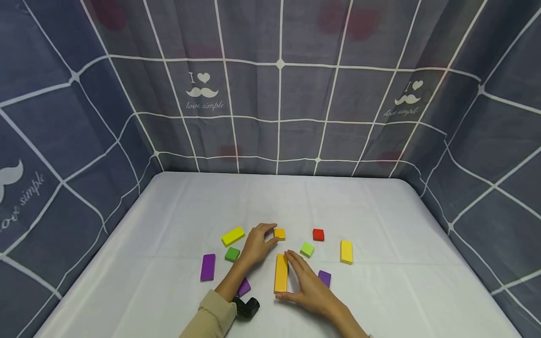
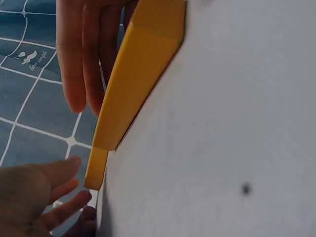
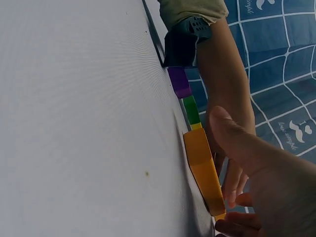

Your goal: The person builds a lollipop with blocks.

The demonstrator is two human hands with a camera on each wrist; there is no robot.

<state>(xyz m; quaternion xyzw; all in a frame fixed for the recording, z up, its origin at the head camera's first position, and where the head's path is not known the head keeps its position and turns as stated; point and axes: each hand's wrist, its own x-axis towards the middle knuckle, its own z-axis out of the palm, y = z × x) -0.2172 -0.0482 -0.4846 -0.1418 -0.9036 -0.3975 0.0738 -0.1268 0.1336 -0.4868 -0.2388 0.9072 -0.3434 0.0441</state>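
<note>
My left hand [image 1: 258, 241] reaches over the table with thumb and fingers spread at the left side of a small orange block [image 1: 279, 234]. In the left wrist view, a gap shows between the left thumb and fingers [image 2: 54, 192], beside the small block's end [image 2: 96, 170]. Nearer to me lies a long orange block [image 1: 281, 273]. My right hand [image 1: 310, 288] spans its right side, fingertips by the far end and thumb by the near end. The right wrist view shows the right thumb [image 3: 224, 121] raised off the long block [image 3: 202, 170].
Left of the hands lie a yellow block [image 1: 233, 236], a green block [image 1: 232, 254] and purple blocks [image 1: 207, 267]. On the right are a red block [image 1: 318, 234], a light green block [image 1: 307, 249], another yellow block [image 1: 346, 252] and a purple block [image 1: 324, 278]. Grey-blue checked curtains [image 1: 253, 89] surround the white table [image 1: 169, 211].
</note>
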